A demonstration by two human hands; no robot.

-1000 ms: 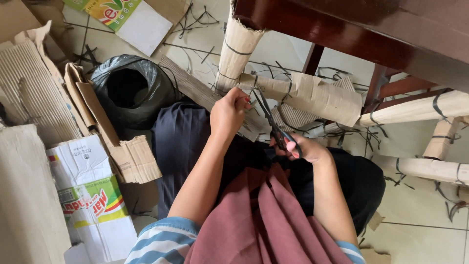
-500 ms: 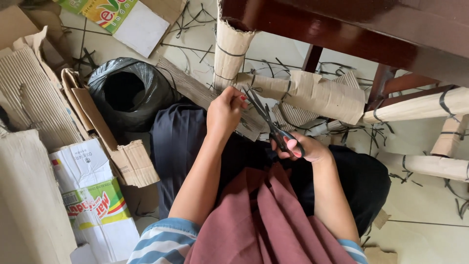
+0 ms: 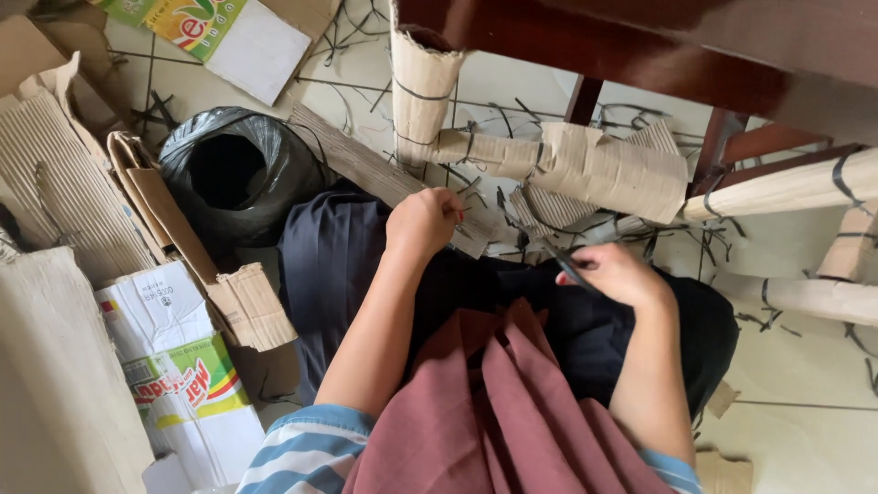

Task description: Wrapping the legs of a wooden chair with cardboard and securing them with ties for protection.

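Note:
My left hand (image 3: 422, 220) is curled over my dark-trousered lap, its fingertips pinched on a thin black strap (image 3: 457, 214) beside a flat cardboard strip (image 3: 366, 165). My right hand (image 3: 617, 273) grips black scissors (image 3: 565, 265), whose blades point up and left, low over my lap. Just beyond both hands lies a cardboard-wrapped chair rail (image 3: 567, 165) bound with black straps. It meets an upright cardboard-wrapped chair leg (image 3: 416, 87). Neither hand touches the rail.
A dark wooden chair seat (image 3: 640, 46) overhangs the top. More wrapped legs (image 3: 786, 187) lie at the right. A black plastic bag (image 3: 233, 169), printed boxes (image 3: 174, 366) and corrugated sheets (image 3: 55, 165) crowd the left. Cut strap bits litter the tiled floor (image 3: 805, 439).
Both hands have drawn back from the wrapped rail toward my lap. The scissors, earlier open at the strap on the rail, have swung down and right with my right hand.

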